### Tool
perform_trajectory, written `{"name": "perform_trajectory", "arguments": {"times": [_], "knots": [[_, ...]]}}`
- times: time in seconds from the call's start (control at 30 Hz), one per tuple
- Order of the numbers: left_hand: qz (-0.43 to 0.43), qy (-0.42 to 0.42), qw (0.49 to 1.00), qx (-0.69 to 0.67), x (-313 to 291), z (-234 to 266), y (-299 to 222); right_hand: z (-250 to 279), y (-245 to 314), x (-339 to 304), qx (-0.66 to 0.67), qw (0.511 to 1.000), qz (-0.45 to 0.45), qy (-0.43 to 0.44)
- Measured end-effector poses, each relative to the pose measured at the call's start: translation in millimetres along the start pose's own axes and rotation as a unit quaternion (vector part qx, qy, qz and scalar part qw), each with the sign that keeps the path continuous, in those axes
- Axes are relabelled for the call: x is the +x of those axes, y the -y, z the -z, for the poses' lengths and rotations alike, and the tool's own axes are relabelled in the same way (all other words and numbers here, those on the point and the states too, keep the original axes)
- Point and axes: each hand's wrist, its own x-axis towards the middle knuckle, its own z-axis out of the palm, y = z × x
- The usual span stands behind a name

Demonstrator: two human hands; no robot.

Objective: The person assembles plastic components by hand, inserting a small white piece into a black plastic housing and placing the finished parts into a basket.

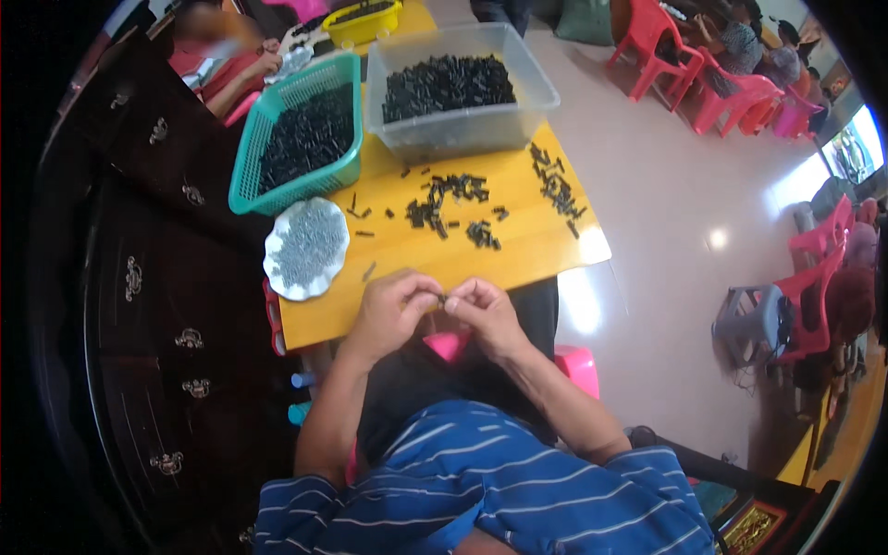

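At the near edge of the yellow table (pixel 518 245), my left hand (pixel 393 310) and my right hand (pixel 483 316) meet fingertip to fingertip. Both pinch a small dark piece (pixel 442 300) between thumbs and forefingers; it is mostly covered, so its exact kind cannot be made out. Beyond my hands lie loose small black pieces (pixel 449 199), short and oblong. To the left, a white scalloped plate (pixel 276 268) carries a heap of tiny silvery metal parts (pixel 310 242).
Farther back stand a green plastic basket (pixel 242 176) and a clear plastic tub (pixel 462 134), both filled with black pieces. More black pieces (pixel 557 190) lie along the table's right side. A dark drawer cabinet (pixel 148 277) flanks the left. People sit on pink chairs (pixel 661 46) at far right.
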Motion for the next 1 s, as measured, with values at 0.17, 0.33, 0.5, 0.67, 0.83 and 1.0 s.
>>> {"name": "perform_trajectory", "arguments": {"times": [0.17,0.33,0.5,0.67,0.83,1.0], "knots": [[0.013,0.016,0.999,-0.035,-6,-3,2,-3,-2,-10,-0.023,0.999,0.021,-0.02],[0.007,0.005,1.0,-0.029,-6,-4,-4,-2,-4,-11,-0.066,0.996,0.057,-0.031],[-0.001,0.016,1.0,-0.025,-3,-1,-2,4,-6,-7,0.063,0.997,-0.03,0.016],[-0.05,0.001,0.999,-0.004,-3,-3,2,5,-9,-3,0.108,0.989,-0.083,0.051],[-0.087,-0.018,0.996,-0.008,-5,-8,3,6,-9,-3,0.127,0.982,-0.116,0.082],[-0.049,0.012,0.998,0.027,-4,-5,-9,18,-10,0,0.185,0.969,-0.118,0.111]]}}
